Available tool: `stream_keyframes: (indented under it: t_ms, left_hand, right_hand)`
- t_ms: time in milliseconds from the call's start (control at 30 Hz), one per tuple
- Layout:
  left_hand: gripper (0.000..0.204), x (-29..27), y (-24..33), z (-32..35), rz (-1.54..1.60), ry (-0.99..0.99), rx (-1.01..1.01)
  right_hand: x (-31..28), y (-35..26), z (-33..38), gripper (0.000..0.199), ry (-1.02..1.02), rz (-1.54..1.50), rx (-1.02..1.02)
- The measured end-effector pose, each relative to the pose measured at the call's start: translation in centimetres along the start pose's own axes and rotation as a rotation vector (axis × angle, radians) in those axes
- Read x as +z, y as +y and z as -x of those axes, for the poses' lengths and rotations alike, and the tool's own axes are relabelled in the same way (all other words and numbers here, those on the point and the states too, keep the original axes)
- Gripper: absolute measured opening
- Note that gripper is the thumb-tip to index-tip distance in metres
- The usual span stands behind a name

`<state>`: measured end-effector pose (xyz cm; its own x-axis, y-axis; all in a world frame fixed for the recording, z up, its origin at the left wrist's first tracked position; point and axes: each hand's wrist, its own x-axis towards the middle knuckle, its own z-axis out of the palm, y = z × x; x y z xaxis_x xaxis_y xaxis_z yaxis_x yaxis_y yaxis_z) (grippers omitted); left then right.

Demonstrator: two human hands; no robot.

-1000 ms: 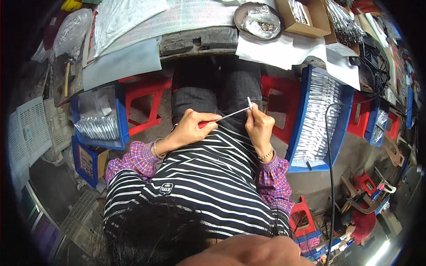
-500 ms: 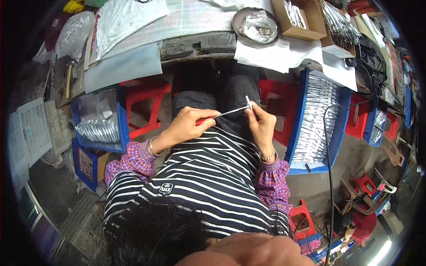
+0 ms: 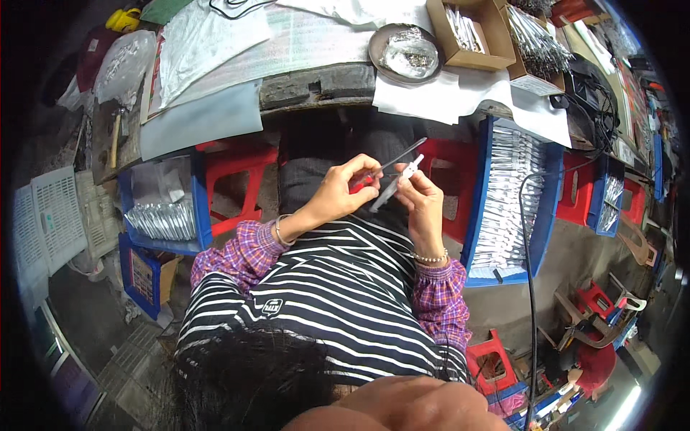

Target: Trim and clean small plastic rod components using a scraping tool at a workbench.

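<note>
My left hand (image 3: 336,192) is closed around the red handle of a tool with a long, thin grey metal shaft (image 3: 410,151). The shaft slants up to the right, past the fingers of my right hand (image 3: 422,204). Pinched in that right hand is a slender white piece (image 3: 412,167) with a greyish flat length slanting down to the left, blurred at its lower end. The shaft and the piece cross closely; whether they touch I cannot tell. Both hands are above my lap, in front of the workbench edge.
Blue trays of slender silvery-white pieces stand at the right (image 3: 512,194) and left (image 3: 162,219), near red stools (image 3: 241,179). On the bench (image 3: 323,36) are a round dish (image 3: 407,54) holding a plastic bag of small parts and cardboard boxes (image 3: 474,50). A black cable (image 3: 530,266) hangs at the right.
The tool's tip has swung up and to the right, beyond the white piece. My left hand has moved up and right, closer to my right hand. The white piece has turned in my right fingers.
</note>
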<state>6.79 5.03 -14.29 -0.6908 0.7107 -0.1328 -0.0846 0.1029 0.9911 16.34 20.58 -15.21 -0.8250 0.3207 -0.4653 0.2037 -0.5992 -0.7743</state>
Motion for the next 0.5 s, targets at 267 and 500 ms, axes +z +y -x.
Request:
stream_keyframes:
  t_ms: [267, 500]
  left_hand:
    - [0.025, 0.3, -0.1, -0.3, -0.05, 0.012, 0.035]
    - [0.025, 0.5, -0.8, -0.1, -0.045, 0.053, 0.068]
  right_hand:
    - [1.3, -0.2, 0.5, 0.02, -0.034, 0.17, -0.112]
    - [1.8, 0.1, 0.9, 0.024, -0.065, 0.449, -0.267]
